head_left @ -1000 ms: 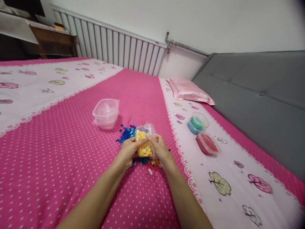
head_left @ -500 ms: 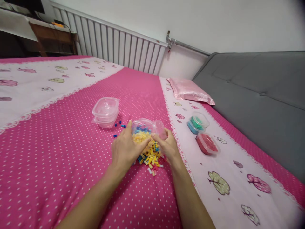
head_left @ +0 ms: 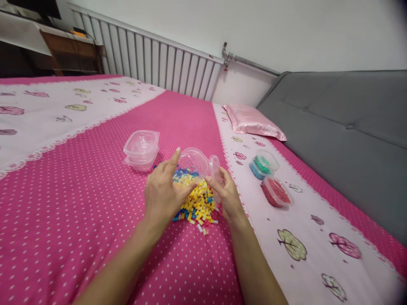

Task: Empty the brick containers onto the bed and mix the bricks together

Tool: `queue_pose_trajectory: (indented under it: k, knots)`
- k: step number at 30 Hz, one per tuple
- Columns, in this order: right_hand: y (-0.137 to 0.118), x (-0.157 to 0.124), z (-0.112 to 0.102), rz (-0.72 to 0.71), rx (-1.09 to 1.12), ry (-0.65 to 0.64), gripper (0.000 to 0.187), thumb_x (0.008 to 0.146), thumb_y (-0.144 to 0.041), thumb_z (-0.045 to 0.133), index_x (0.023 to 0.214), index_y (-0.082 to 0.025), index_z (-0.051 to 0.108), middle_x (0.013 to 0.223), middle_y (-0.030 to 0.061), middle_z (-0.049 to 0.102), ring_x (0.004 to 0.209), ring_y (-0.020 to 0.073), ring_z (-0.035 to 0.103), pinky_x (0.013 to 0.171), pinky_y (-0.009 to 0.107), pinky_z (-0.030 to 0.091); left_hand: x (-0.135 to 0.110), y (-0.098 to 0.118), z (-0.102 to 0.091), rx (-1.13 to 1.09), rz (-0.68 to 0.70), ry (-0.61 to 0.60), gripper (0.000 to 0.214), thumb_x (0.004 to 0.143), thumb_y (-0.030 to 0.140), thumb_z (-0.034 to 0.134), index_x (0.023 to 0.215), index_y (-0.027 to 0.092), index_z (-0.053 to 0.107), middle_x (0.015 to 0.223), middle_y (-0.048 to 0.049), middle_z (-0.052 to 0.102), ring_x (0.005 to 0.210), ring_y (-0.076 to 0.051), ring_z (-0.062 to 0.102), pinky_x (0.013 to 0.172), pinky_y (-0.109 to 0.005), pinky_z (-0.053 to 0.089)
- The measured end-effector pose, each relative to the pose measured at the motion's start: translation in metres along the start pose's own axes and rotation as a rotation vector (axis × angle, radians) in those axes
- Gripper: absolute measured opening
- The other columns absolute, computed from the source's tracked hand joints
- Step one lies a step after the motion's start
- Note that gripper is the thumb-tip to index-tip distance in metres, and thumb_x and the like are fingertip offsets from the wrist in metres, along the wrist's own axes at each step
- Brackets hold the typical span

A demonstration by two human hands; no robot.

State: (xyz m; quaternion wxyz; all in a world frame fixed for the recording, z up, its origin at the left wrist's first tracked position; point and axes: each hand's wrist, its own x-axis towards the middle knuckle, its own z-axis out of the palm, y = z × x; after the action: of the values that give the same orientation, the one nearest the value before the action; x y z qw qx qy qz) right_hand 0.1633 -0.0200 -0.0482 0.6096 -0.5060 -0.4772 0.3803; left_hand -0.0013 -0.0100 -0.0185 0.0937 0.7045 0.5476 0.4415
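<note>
My right hand (head_left: 226, 192) grips a clear hinged plastic container (head_left: 193, 160) by its lid side, with the lid (head_left: 214, 167) folded out to the right. The container is tipped, its bowl showing no bricks in the upper part. Below and in front lies a heap of small toy bricks (head_left: 199, 201), mostly yellow, with blue ones at the back left and some pink and white ones in front. My left hand (head_left: 162, 192) is spread at the left of the heap and container, thumb stretched across toward the container's near edge. Its other fingers are partly hidden.
Stacked clear containers (head_left: 141, 148) stand to the left on the pink dotted bedspread (head_left: 104, 203). To the right are a container of green bricks (head_left: 263, 162) on one of blue, and a container of red bricks (head_left: 276, 192). A pink pillow (head_left: 254, 122) lies beside the grey headboard (head_left: 343, 110).
The container has tilted up and shifted away from me, and yellow and blue bricks have spilled onto the heap, which is wider. My left hand has moved slightly left, its fingers spread wider.
</note>
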Motion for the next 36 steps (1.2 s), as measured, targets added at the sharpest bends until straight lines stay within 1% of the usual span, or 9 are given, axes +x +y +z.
queue_pose_trajectory:
  k: [3, 5, 8, 11, 14, 20, 26, 30, 36]
  knots:
    - [-0.010, -0.003, 0.005, -0.007, 0.127, -0.025, 0.063, 0.066, -0.040, 0.073, 0.122, -0.020, 0.052, 0.126, 0.0090, 0.057, 0.117, 0.0257, 0.052, 0.101, 0.044, 0.039, 0.000, 0.000, 0.004, -0.305, -0.042, -0.006, 0.087, 0.062, 0.039, 0.076, 0.140, 0.027, 0.038, 0.126, -0.0101, 0.057, 0.118, -0.030, 0.050, 0.100, -0.045, 0.038]
    - [-0.018, -0.006, 0.010, -0.042, 0.197, -0.066, 0.060, 0.067, -0.039, 0.073, 0.121, -0.021, 0.053, 0.128, 0.0091, 0.055, 0.119, 0.0262, 0.050, 0.103, 0.045, 0.037, -0.002, 0.004, 0.007, -0.656, -0.200, -0.093, 0.089, 0.063, 0.038, 0.076, 0.141, 0.026, 0.035, 0.126, -0.0102, 0.058, 0.115, -0.028, 0.053, 0.097, -0.044, 0.041]
    - [-0.024, -0.011, 0.015, -0.080, 0.247, -0.135, 0.061, 0.069, -0.039, 0.072, 0.124, -0.023, 0.052, 0.130, 0.0084, 0.054, 0.121, 0.0268, 0.050, 0.105, 0.046, 0.035, -0.006, 0.014, 0.010, -1.131, -0.449, -0.293, 0.082, 0.071, 0.037, 0.071, 0.143, 0.022, 0.033, 0.119, -0.0117, 0.063, 0.108, -0.026, 0.059, 0.091, -0.041, 0.046]
    - [-0.024, -0.014, 0.017, -0.029, 0.276, -0.226, 0.065, 0.072, -0.039, 0.070, 0.131, -0.026, 0.046, 0.131, 0.0073, 0.055, 0.121, 0.0266, 0.050, 0.105, 0.047, 0.036, -0.009, 0.020, 0.011, -1.311, -0.531, -0.335, 0.080, 0.073, 0.034, 0.070, 0.143, 0.024, 0.032, 0.117, -0.0108, 0.064, 0.106, -0.025, 0.060, 0.090, -0.038, 0.048]
    - [-0.022, -0.015, 0.016, 0.025, 0.290, -0.282, 0.070, 0.072, -0.040, 0.071, 0.135, -0.027, 0.042, 0.133, 0.0069, 0.053, 0.123, 0.0263, 0.049, 0.107, 0.048, 0.034, -0.009, 0.022, 0.010, -1.373, -0.535, -0.298, 0.082, 0.074, 0.030, 0.071, 0.144, 0.026, 0.029, 0.117, -0.0099, 0.064, 0.107, -0.023, 0.060, 0.093, -0.036, 0.047]
    - [-0.027, -0.019, 0.020, 0.012, 0.284, -0.197, 0.074, 0.072, -0.044, 0.070, 0.137, -0.026, 0.040, 0.128, 0.0082, 0.057, 0.120, 0.0269, 0.052, 0.106, 0.047, 0.035, -0.008, 0.021, 0.008, -1.378, -0.581, -0.391, 0.088, 0.072, 0.028, 0.073, 0.145, 0.029, 0.023, 0.117, -0.0112, 0.065, 0.103, -0.025, 0.062, 0.088, -0.038, 0.050]
    - [-0.035, -0.021, 0.019, -0.008, 0.225, -0.188, 0.076, 0.069, -0.045, 0.072, 0.136, -0.027, 0.040, 0.130, 0.0086, 0.055, 0.118, 0.0268, 0.053, 0.103, 0.047, 0.038, -0.008, 0.017, 0.008, -1.325, -0.485, -0.445, 0.086, 0.072, 0.030, 0.072, 0.144, 0.031, 0.025, 0.125, -0.0112, 0.060, 0.109, -0.025, 0.060, 0.092, -0.039, 0.047]
    - [-0.036, -0.020, 0.012, -0.055, 0.053, -0.234, 0.078, 0.066, -0.044, 0.074, 0.135, -0.028, 0.041, 0.132, 0.0083, 0.052, 0.119, 0.0269, 0.051, 0.100, 0.046, 0.041, -0.006, 0.013, 0.002, -1.249, -0.386, -0.512, 0.083, 0.071, 0.034, 0.072, 0.142, 0.032, 0.031, 0.129, -0.0099, 0.058, 0.115, -0.027, 0.056, 0.096, -0.041, 0.045]
    - [-0.033, -0.016, 0.007, -0.306, -0.353, -0.052, 0.091, 0.059, -0.041, 0.078, 0.138, -0.026, 0.036, 0.135, 0.0106, 0.045, 0.123, 0.0304, 0.043, 0.104, 0.049, 0.034, -0.001, 0.007, -0.010, -1.195, -0.367, -0.570, 0.064, 0.067, 0.025, 0.070, 0.129, 0.027, 0.053, 0.130, -0.0080, 0.057, 0.120, -0.027, 0.052, 0.098, -0.039, 0.043]
